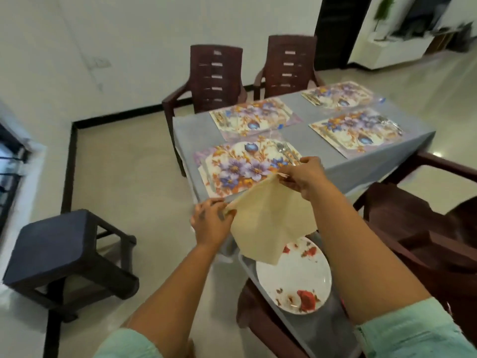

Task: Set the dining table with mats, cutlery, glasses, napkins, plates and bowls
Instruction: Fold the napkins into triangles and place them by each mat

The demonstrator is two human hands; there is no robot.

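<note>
Grey-clothed table [191, 130] at twelve o'clock, four floral mats [247, 166] laid.
My left hand [210, 220] and right hand [304, 177] each pinch a corner of the cream napkin [268, 220].

your counter [296, 117] with the grey cloth, four floral mats [247, 166] laid right on it, forks [286, 151] on the nearest mat
</note>
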